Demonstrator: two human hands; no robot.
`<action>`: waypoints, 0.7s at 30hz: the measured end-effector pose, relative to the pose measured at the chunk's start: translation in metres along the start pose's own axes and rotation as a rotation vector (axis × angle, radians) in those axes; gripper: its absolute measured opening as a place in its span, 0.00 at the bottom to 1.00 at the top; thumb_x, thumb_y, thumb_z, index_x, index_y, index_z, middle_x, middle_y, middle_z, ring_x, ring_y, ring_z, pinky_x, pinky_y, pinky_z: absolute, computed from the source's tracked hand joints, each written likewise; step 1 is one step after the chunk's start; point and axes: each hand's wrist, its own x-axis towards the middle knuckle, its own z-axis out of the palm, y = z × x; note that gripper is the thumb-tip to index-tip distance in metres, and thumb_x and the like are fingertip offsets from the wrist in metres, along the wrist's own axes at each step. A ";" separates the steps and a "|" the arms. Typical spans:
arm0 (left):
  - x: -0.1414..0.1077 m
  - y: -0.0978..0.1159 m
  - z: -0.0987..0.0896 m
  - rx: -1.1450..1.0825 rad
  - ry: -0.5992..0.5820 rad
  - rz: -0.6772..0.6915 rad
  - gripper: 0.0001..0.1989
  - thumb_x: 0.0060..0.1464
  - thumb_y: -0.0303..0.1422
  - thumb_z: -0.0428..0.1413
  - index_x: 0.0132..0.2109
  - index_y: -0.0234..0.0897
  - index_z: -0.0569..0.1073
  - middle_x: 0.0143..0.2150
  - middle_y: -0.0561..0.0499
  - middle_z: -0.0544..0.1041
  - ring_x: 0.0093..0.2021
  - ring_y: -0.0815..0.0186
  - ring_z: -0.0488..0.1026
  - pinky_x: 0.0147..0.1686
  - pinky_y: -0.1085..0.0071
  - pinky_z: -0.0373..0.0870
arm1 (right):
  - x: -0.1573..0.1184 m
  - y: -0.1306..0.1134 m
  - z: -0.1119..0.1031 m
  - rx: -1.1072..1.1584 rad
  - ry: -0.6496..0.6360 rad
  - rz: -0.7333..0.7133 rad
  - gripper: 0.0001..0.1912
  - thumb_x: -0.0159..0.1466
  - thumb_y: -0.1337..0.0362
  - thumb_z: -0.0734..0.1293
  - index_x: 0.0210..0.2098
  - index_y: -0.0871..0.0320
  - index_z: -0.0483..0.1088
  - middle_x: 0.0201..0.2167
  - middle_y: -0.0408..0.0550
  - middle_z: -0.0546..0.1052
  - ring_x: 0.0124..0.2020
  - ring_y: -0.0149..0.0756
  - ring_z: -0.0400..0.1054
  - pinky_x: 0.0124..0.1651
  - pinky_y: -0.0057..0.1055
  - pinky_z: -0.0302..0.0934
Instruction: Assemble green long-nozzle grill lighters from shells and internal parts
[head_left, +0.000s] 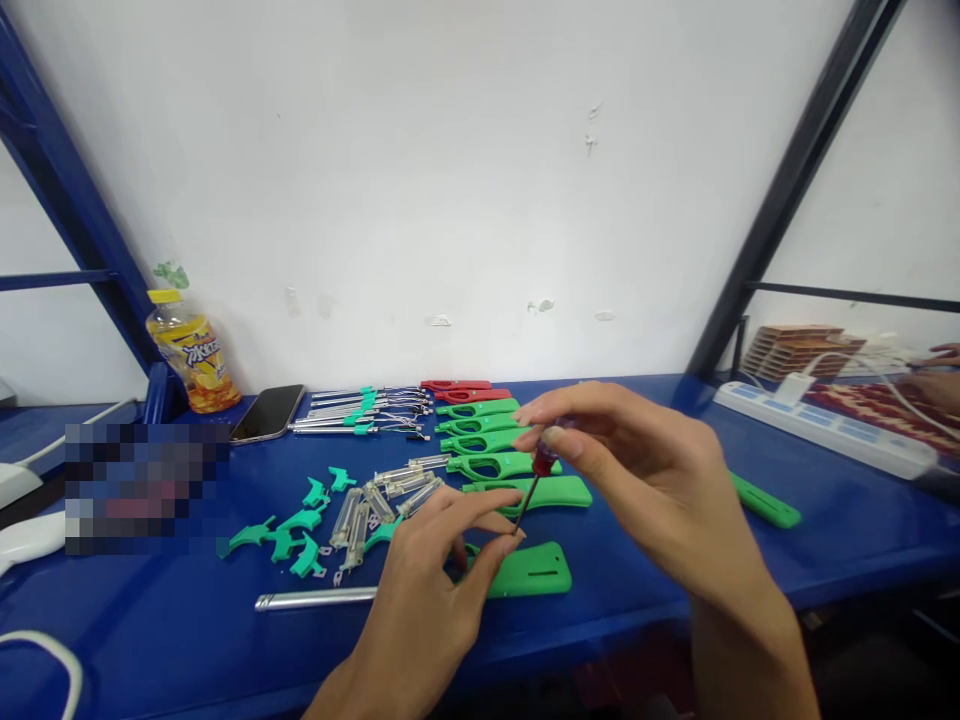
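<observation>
My right hand (pixel 637 480) pinches the dark red handle of a small screwdriver (pixel 531 492), its shaft slanting down to the left. My left hand (pixel 442 560) has thumb and forefinger close together around the screwdriver's tip; whether a small part sits between them is too small to tell. Beneath them lies a green lighter body (pixel 536 572), with a metal tube (pixel 315 599) reaching out to the left. Behind it, several green handles (pixel 487 440) and red ones (pixel 457 387) form a column. Clear fuel cartridges (pixel 360 525) and teal triggers (pixel 300 520) lie loose at left.
Metal rods with wires (pixel 360 412), a phone (pixel 268 413) and a drink bottle (pixel 195 355) stand or lie at the back left. A green piece (pixel 765 500) and a power strip (pixel 825 430) are at right. Another person's hand (pixel 934 385) shows at the far right.
</observation>
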 end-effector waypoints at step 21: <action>0.003 -0.006 0.047 0.166 -0.293 -0.086 0.20 0.63 0.22 0.63 0.58 0.45 0.79 0.41 0.56 0.89 0.46 0.53 0.84 0.54 0.52 0.77 | -0.005 0.003 -0.054 -0.384 -0.318 0.097 0.06 0.76 0.58 0.67 0.43 0.48 0.77 0.42 0.43 0.79 0.40 0.36 0.77 0.42 0.33 0.72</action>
